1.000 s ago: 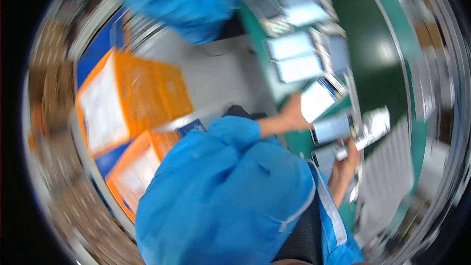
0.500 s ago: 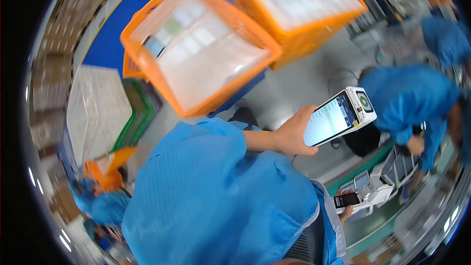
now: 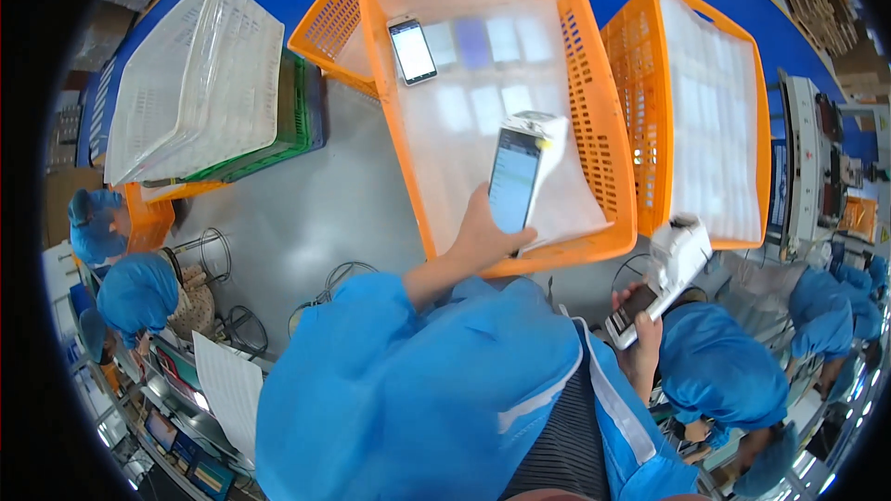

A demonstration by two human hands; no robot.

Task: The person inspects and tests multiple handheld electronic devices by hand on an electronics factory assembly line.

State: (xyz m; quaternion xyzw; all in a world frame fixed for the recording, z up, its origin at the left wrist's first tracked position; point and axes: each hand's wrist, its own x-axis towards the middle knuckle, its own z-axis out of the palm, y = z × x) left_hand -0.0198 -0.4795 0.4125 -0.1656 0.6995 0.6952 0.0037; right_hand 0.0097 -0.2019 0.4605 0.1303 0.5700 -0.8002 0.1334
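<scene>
Head view shows the left hand [image 3: 490, 234] closed round the lower end of a lit terminal [image 3: 516, 181], thumb along one side, its screen facing up and its white, bulkier end pointing away from the person. That terminal is over the near part of an orange basket [image 3: 585, 247]; whether it touches the white liner [image 3: 455, 195] in there I cannot tell. Near the basket's far left corner a second terminal [image 3: 412, 51] lies on the liner, screen up and lit, and blurred pale rectangles show in rows beside it. Outside the basket, low on the right, the right hand [image 3: 642, 353] is wrapped round the narrow end of a third terminal [image 3: 680, 255], which is tilted with its black panel [image 3: 634, 308] showing and its white head end pointing up and to the right. Just right of the basket stands another orange basket [image 3: 640, 111], also lined in white; a further one [image 3: 339, 14] sits behind on the left. White crates [image 3: 223, 83] and a green crate [image 3: 295, 102] stand farther left. Co-workers in blue [image 3: 719, 362] bend over benches at both sides.
</scene>
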